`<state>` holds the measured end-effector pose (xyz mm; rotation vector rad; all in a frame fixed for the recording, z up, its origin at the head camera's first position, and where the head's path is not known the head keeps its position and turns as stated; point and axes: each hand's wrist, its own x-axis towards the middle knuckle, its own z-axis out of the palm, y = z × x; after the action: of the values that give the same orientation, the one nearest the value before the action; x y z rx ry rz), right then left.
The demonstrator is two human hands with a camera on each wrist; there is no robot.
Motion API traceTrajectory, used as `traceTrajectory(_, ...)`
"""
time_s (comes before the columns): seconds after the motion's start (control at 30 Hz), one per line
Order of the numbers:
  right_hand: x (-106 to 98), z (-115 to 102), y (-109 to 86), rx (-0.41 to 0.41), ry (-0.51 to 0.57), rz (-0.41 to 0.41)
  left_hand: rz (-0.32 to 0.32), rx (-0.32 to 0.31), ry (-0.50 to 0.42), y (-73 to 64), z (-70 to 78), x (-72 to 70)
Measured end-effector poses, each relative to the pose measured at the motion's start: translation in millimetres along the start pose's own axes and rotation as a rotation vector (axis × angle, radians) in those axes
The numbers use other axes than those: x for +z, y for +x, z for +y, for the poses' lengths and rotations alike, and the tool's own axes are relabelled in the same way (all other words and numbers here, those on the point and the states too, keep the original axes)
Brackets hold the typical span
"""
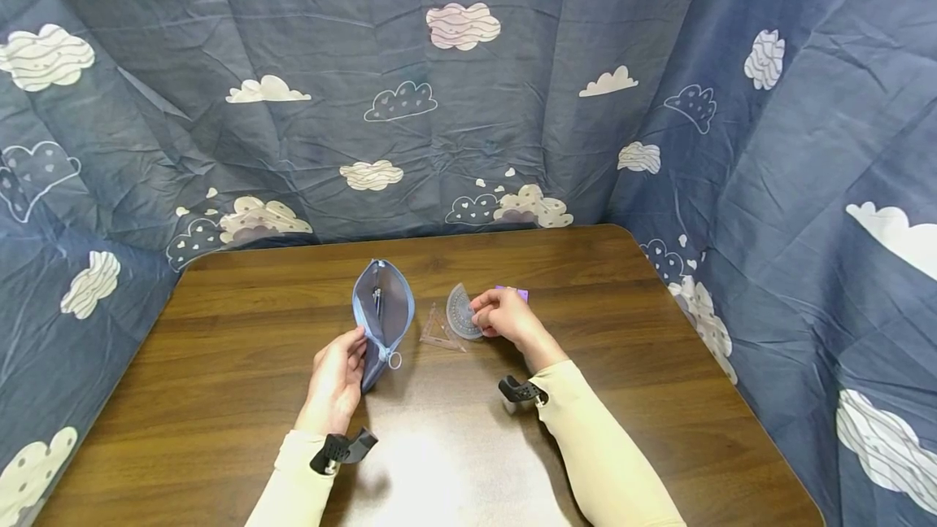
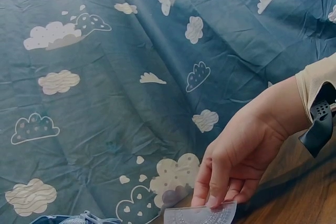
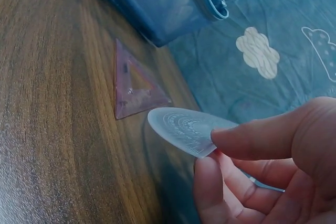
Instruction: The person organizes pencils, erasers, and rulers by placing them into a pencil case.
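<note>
My left hand (image 1: 335, 376) grips the side of a blue zippered pencil pouch (image 1: 398, 303), held upright with its mouth unzipped. Dark slim items (image 1: 377, 298), perhaps pens, show inside it. Between thumb and fingertips, my right hand (image 1: 510, 320) pinches a clear semicircular protractor (image 1: 459, 314). The right wrist view shows this protractor (image 3: 178, 127) tilted above the table. A pinkish clear set square (image 3: 122, 90) lies flat between pouch and protractor. Only the pouch's top edge (image 2: 73, 219) enters the left wrist view, and the left hand is out of it.
A small purple item (image 1: 523, 294) lies just behind my right hand, partly hidden by it. The brown wooden table (image 1: 622, 332) ends at a blue cloud-patterned curtain (image 1: 512, 128) at the back and sides. A bright glare covers the table's near middle.
</note>
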<state>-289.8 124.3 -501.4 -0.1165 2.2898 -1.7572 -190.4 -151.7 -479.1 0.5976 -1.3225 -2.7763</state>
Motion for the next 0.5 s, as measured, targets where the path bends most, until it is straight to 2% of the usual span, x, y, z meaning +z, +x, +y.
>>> traceTrajectory(0.5, -1.6, -2.6, -0.8, 0.016, 0.091, -0.009, 0.012, 0.009, -0.010, 2.2, -1.1, 0.0)
